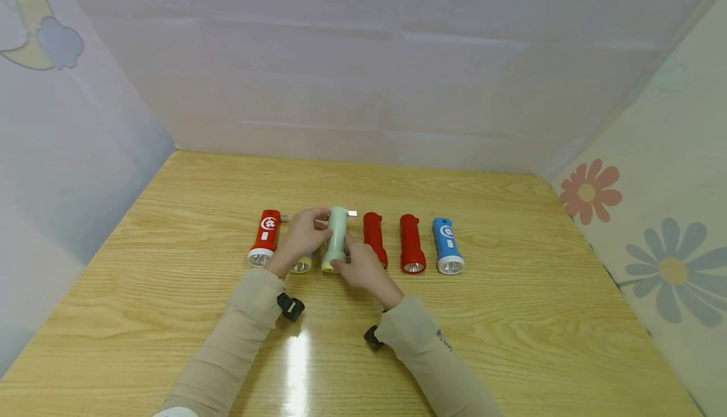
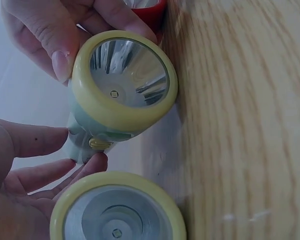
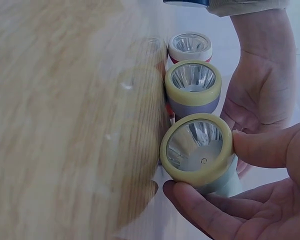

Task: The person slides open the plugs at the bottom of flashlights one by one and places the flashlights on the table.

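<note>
A pale green flashlight [image 1: 337, 231] with a yellow head rim lies between both hands, its lens end toward me. My left hand [image 1: 305, 238] holds its body near the tail, thumb and fingers on either side in the left wrist view. My right hand [image 1: 365, 265] pinches the yellow rim [image 3: 168, 150] between thumb and fingers. Metal prongs [image 1: 352, 213] stick out at the tail's right side. Just left, partly hidden under my left wrist, lies a flashlight with a yellow rim and lavender body [image 3: 195, 107].
A red flashlight with a white rim [image 1: 265, 235] lies at the row's left end, prongs out. To the right lie a red flashlight [image 1: 373, 231], another red flashlight [image 1: 411, 240] and a blue flashlight [image 1: 446, 240]. All are on a wooden table [image 1: 539, 316] against a curtain.
</note>
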A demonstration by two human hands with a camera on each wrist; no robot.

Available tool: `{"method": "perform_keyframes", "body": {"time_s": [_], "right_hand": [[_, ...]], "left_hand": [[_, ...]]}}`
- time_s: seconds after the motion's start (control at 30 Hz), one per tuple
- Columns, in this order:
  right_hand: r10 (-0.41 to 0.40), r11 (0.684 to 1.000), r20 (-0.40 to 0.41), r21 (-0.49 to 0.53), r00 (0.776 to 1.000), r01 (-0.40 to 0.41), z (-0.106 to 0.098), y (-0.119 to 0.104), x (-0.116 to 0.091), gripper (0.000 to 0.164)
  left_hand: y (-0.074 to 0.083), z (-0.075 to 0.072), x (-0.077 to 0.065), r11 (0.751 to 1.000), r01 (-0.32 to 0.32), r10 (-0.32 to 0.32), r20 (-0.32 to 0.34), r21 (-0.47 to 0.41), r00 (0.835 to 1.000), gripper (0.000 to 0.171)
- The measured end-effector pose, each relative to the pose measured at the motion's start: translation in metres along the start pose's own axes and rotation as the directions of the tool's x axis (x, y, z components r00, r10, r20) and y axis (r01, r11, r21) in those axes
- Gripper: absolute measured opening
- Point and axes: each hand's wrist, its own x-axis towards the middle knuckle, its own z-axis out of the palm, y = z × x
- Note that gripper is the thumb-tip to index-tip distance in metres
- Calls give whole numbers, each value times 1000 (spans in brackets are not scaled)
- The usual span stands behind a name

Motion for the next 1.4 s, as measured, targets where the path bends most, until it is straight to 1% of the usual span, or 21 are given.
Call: {"method": "perform_keyframes", "body": {"time_s": [0.3,0.47,0.73,1.13,1.4], "right_hand": [[40,999,11,31,999,-40,-1,-2,1,28],[30,999,8,34,1000,-30,-1,-1,2,20],[33,999,3,31,999,-33,0,-1,4,14],[57,998,17,40,998,-58,1,0,7,11],[60,998,33,21,998,-60,0,-2,8,13]], "left_hand": [[-5,2,5,999,4,-4,18,32,1000,44],[-5,1,6,998,-16,14,32,55,999,44],[-5,1,7,994,-41,38,31,100,999,43],[-5,1,8,991,-33,27,45,129,999,40],[-4,2,7,986,-52,46,40,159,998,37]]}}
